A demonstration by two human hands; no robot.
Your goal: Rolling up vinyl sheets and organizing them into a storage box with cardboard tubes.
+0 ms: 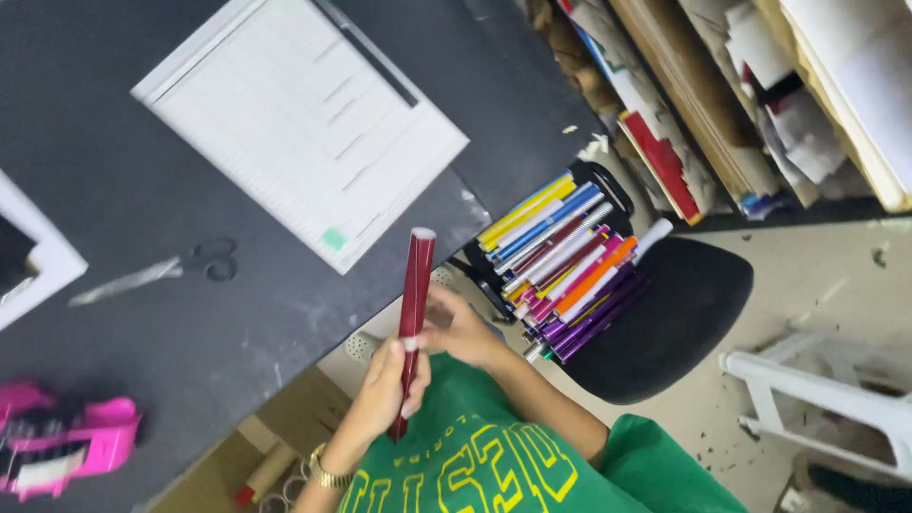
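Both hands, left hand (388, 389) and right hand (458, 328), are closing fingers around a dark red glossy rolled tube (412, 323), held beside the black table (142, 190); rolling evenly would keep it tight.

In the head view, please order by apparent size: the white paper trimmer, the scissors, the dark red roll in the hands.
1. White paper trimmer, clearly largest.
2. Dark red roll.
3. Scissors.
The roll and the scissors look similar in length, and the roll is nearer the camera, so their order is unsure.
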